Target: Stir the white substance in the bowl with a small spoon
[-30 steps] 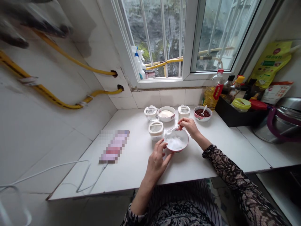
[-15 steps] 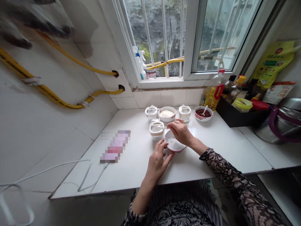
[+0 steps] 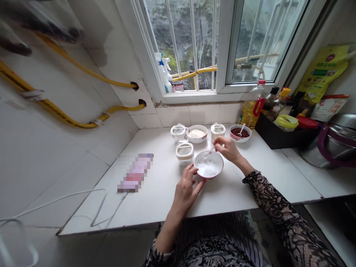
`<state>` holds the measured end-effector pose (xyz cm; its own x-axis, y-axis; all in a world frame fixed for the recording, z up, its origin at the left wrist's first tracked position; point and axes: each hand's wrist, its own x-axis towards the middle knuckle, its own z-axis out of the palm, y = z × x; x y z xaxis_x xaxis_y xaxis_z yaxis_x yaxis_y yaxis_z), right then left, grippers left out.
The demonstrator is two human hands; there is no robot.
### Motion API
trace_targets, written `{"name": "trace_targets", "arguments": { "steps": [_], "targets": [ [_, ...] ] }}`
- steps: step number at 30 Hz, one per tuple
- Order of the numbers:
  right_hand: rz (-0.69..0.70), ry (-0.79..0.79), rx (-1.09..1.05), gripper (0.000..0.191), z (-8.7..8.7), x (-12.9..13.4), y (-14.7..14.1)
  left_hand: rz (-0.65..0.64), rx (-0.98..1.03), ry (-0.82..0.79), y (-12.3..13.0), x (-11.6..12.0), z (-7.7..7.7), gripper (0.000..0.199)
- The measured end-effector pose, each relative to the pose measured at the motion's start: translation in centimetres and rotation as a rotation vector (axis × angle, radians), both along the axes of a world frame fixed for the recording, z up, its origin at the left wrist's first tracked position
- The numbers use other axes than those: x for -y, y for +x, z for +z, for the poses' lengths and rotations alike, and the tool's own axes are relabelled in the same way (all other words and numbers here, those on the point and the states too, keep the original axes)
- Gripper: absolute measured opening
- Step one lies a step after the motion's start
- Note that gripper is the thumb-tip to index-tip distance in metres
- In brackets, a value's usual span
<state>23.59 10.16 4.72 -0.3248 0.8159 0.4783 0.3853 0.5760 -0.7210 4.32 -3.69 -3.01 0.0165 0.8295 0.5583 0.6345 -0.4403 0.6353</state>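
Observation:
My left hand [image 3: 185, 189] rests its fingers against the near left side of a white bowl with a red rim [image 3: 209, 178], steadying it on the counter. The bowl holds a fine white powder or paste. My right hand [image 3: 226, 148] pinches a small white spoon [image 3: 210, 151] at the far right of the bowl, with the spoon's tip over the bowl's inside. A lidded plastic jar [image 3: 184, 154] stands just left of the bowl, not touching either hand.
Two more lidded jars [image 3: 178, 133] and a bowl of white flour [image 3: 196, 134] stand along the wall, beside a bowl of red beans [image 3: 240, 133]. A cooking oil bottle [image 3: 251, 113], black tray [image 3: 283, 135] and steel pot [image 3: 332, 142] stand right. A blurred package [image 3: 135, 173] lies left.
My right hand has moved back from above the bowl to its far right side, uncovering the bowl. The spoon has swung from pointing over the jar to resting its tip over the bowl.

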Motion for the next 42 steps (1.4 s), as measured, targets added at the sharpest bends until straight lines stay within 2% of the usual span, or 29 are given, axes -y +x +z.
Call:
{"name": "trace_targets", "arguments": {
  "steps": [5, 10, 24, 30, 38, 40, 42],
  "targets": [
    [-0.026, 0.143, 0.167, 0.015, -0.5, 0.0, -0.3, -0.004, 0.003, -0.007, 0.0, 0.0, 0.0, 0.035],
    [0.049, 0.138, 0.183, 0.017, -1.0, 0.6, -1.3, -0.004, 0.018, -0.014, 0.1, 0.0, 0.0, 0.034],
    [0.07, -0.423, -0.345, 0.008, -0.7, -0.1, -1.1, 0.0, -0.007, -0.011, 0.0, 0.1, 0.1, 0.034],
    [0.068, -0.537, -0.489, 0.005, -0.4, -0.1, -1.4, 0.008, -0.013, -0.006, 0.0, 0.0, 0.0, 0.034],
    [0.147, -0.561, -0.506, 0.02, -0.5, 0.7, -3.7, 0.0, -0.014, -0.006, 0.1, -0.1, 0.0, 0.034],
    [0.171, -0.492, -0.485, 0.02, -0.7, 0.8, -4.3, 0.002, -0.016, -0.007, 0.0, -0.1, 0.0, 0.035],
    [0.199, -0.35, -0.44, 0.016, -1.0, 1.0, -4.8, 0.003, -0.017, -0.001, 0.0, -0.1, -0.1, 0.036]
  ]
}}
